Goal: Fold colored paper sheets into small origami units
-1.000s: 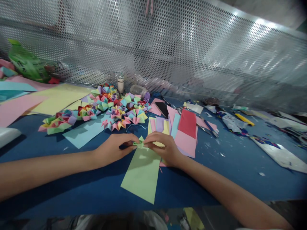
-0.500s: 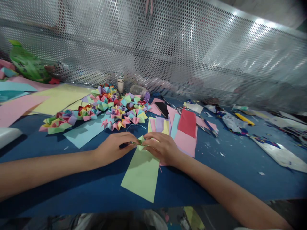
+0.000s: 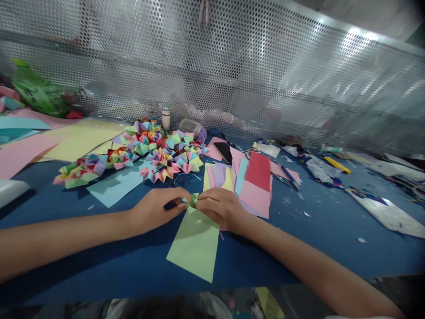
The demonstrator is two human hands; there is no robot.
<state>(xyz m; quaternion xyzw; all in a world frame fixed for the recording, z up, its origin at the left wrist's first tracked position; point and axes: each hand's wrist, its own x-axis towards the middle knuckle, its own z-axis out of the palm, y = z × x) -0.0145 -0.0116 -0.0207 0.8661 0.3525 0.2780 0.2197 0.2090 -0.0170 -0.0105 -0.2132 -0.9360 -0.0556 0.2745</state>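
As fingers (image 3: 208, 204) pinch folded grn ppr (image 3: 193, 200), flat sht (image 3: 195, 249)

folded piece (image 3: 193, 200) over paper sheet (image 3: 194, 246), jar (image 3: 190, 127) behind

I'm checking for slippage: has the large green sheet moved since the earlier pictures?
No; the large green sheet lies where it did, judged against the near edge of the blue table.
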